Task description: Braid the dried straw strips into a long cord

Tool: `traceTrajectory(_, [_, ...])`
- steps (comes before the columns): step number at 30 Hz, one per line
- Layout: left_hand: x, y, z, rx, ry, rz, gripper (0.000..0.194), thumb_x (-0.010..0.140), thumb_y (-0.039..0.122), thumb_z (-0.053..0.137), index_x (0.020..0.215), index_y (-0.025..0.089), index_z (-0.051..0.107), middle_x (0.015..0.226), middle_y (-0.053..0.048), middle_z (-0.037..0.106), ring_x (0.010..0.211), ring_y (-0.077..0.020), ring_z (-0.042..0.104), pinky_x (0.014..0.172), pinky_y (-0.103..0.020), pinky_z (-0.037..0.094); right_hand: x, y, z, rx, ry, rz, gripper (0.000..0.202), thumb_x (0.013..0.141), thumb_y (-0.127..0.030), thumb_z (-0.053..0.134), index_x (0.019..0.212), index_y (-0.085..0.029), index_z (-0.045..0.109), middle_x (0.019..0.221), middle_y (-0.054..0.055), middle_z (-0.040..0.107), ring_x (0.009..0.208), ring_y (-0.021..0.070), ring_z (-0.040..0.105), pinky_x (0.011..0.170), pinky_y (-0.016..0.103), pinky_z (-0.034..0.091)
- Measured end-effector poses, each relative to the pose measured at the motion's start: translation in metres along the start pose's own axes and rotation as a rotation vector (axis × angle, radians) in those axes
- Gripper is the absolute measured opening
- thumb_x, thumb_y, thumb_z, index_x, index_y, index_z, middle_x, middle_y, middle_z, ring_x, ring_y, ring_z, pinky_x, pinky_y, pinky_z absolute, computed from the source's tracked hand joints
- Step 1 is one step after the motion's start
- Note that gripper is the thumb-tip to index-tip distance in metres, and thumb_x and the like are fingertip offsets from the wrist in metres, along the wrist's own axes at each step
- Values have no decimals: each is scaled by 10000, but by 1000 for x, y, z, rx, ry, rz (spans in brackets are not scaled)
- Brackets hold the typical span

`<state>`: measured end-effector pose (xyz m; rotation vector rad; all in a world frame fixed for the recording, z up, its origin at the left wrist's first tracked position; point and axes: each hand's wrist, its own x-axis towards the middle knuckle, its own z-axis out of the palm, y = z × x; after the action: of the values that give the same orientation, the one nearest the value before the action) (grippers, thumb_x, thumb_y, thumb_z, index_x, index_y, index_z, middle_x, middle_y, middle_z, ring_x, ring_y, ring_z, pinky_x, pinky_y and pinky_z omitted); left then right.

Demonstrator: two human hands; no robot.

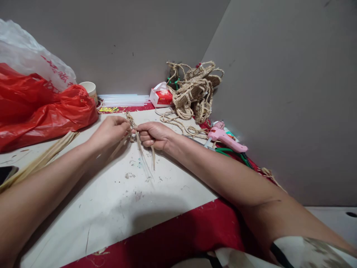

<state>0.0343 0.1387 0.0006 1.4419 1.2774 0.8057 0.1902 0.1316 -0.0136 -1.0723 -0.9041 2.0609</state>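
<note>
Both hands meet over the white board [111,208], pinching a braid of straw strands [129,118] whose plaited end stands up between them. My left hand [111,130] is closed on it from the left, fingertips pressed together. From the right, my right hand [153,134] grips the strands with its fingers curled in. Loose strand ends [141,147] hang below the fingers toward the board. How the strands cross at the fingertips is too small to make out.
A pile of braided straw cord [192,93] sits behind, beside a red-and-white box [161,96]. At right lies a pink glue gun [227,137]. Clear glue sticks [124,99], a paper cup [89,90], a red plastic bag [47,115] and loose straw strands [41,160] are at left.
</note>
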Motion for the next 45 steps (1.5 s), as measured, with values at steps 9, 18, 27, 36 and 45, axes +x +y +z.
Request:
traceTrajectory(9, [-8,-2,10,-66,-188,-104,137,780,186,524,675,129,591,452,50,394,334,-29,237,349,-187,118,-3,-6,-6,-215,-90,-2,212,859,-105,426,658,-110,489,385,-117,205,337,23,94,317,130,104])
traceTrajectory(18, [0,-15,10,60,-137,12,117,724,173,533,644,135,611,508,9,529,414,-64,389,425,-188,259,-6,-3,-8,-945,139,-307,242,826,-267,536,624,-134,519,439,-65,337,381,41,254,371,185,163])
traceTrajectory(27, [-1,-14,10,5,-187,-102,155,743,256,563,622,159,557,394,72,327,303,-42,211,349,-228,99,-8,1,1,-1439,267,-486,209,812,-176,440,618,-148,513,589,9,495,572,107,405,551,231,279])
traceTrajectory(36, [-3,-15,14,-12,-122,-79,161,723,222,577,582,153,546,373,73,353,306,-38,239,347,-215,123,-21,-8,2,-1624,269,-429,242,850,-224,405,698,-140,573,728,78,596,637,138,441,585,250,285])
traceTrajectory(45, [-4,-15,14,-50,-125,-54,173,721,174,535,552,146,560,355,61,350,307,-35,219,354,-220,101,-18,5,15,-942,238,-303,232,842,-141,401,645,-139,522,476,-33,398,425,71,336,448,216,242])
